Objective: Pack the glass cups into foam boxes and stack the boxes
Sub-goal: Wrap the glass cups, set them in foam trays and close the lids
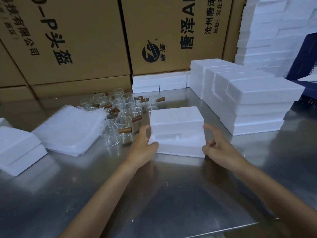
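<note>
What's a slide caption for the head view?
Left hand grips a closed foam box, right hand at its other end; glass cups left, stacked boxes right.

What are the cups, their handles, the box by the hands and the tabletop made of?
cups: clear glass, see-through with bright rims.
handles: likely wood, matte brown, stubby cylinders.
foam box: white expanded foam, probably polystyrene, with grainy, crumbled edges.
tabletop: looks like brushed stainless steel, grey with blurry reflections.
</note>
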Motion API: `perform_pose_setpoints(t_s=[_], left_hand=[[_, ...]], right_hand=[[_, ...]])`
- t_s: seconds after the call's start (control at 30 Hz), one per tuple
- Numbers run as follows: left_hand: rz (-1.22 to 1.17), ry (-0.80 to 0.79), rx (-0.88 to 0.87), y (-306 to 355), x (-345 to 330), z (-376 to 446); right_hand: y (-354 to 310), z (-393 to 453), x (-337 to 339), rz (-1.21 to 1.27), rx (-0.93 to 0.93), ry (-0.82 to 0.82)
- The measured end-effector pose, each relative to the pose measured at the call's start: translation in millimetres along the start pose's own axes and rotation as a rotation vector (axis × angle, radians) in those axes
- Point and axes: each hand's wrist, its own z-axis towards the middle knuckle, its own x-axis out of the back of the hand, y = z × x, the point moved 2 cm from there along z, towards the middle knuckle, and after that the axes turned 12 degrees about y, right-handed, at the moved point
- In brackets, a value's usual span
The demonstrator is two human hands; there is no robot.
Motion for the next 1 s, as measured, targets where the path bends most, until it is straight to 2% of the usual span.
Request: perform_pose_setpoints(t_s=[0.17,0.33,0.47,0.67,0.83,0.9,1.0], left_hand=[[0.021,-0.009,0.003,16,-2,13],[0.025,-0.096,0.007,22,-14,29],[0.030,-0.039,0.000,20,-18,38],[0.263,0.002,-0.107,5,-8,27],[0.352,-0.026,-0.193,-3,9,7],[0.382,0.065,-0.243,-5,22,6],[0.428,0.394,-0.265,-13,56,20]], right_hand=[[-4,8,0,0.014,-0.053,-0.093],[-11,19,-1,-0.010,-0.110,-0.164],[-10,25,-3,-0.049,-0.116,-0.211],[-3,30,2,0.002,-0.106,-0.228],[-5,26,7,-0.006,-0.045,-0.222],[-8,22,7,-0.014,-0.011,-0.232],[-13,18,6,-0.024,0.010,-0.230]])
